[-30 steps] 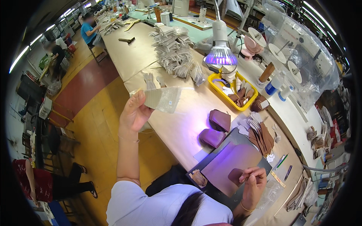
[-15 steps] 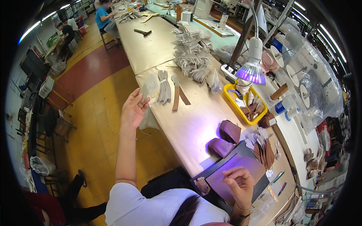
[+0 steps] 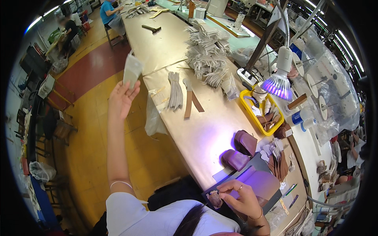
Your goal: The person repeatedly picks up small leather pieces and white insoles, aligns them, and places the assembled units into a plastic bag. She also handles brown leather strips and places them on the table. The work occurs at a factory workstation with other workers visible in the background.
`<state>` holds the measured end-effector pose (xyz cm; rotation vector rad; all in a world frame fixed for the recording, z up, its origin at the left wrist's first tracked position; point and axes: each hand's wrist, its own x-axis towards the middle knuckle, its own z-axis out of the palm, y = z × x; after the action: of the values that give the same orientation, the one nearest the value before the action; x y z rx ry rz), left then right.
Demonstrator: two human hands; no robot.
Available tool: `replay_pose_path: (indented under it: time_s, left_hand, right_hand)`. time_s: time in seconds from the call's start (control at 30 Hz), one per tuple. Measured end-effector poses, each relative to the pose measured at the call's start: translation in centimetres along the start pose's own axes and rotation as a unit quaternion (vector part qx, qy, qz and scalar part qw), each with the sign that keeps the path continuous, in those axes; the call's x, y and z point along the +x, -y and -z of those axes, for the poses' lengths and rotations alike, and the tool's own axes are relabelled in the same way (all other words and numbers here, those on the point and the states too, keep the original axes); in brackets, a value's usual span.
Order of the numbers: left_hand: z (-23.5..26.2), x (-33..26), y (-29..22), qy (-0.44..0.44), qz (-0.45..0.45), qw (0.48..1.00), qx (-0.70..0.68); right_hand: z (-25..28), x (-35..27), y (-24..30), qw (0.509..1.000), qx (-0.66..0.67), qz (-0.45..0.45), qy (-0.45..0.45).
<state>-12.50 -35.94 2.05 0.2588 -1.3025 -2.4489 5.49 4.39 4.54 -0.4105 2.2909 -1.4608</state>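
Note:
My left hand (image 3: 124, 98) is raised over the floor, left of the table. Its fingers pinch the lower end of a translucent pale plastic piece (image 3: 133, 70). Low in the view, my right hand (image 3: 245, 198) is closed, thumb and index finger together at the edge of a small crumpled brown lump (image 3: 215, 200). Whether the fingertips grip the lump or something tiny cannot be made out. Beside this hand lies a flat brown sheet (image 3: 260, 183) on a dark board. Just beyond sit two rounded dark-brown leather pieces (image 3: 235, 159) under purple light.
A lamp (image 3: 277, 84) glows purple above a yellow basket (image 3: 247, 114) of brown pieces. Farther along the table (image 3: 189, 137) lie a brush (image 3: 188, 86), brown strips (image 3: 189, 106), a tied bundle of strips (image 3: 175, 90) and a tall grey-white stack (image 3: 206, 49). A seated person (image 3: 110, 15) is far off.
My left hand has moved left and up, carrying the translucent piece away from the table edge. My right hand has come down and left to the brown lump, its fingers drawn together.

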Motion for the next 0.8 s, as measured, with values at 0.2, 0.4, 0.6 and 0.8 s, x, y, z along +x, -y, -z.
replay_pose_path:
  time_s: [0.2, 0.4, 0.6, 0.8]
  left_hand:
    - [-0.1, 3.6, -0.2, 0.137, 0.053, 0.989, -0.023]
    - [1.9, 3.6, -0.3, 0.278, 0.214, 0.849, 0.394]
    - [6.7, 4.0, 3.5, 0.402, 0.458, 0.546, 0.575]
    - [5.3, 28.0, 1.4, 0.203, -0.085, 0.473, 0.853]
  right_hand:
    - [-0.5, 0.2, -0.4, 0.999, -0.007, -0.036, 0.007]
    - [-0.2, 1.0, -1.1, 0.997, -0.057, -0.038, 0.038]
    - [-0.1, 1.2, -1.0, 0.995, -0.060, -0.071, 0.032]
    - [0.9, 2.2, 2.0, 0.992, -0.028, -0.120, 0.031]
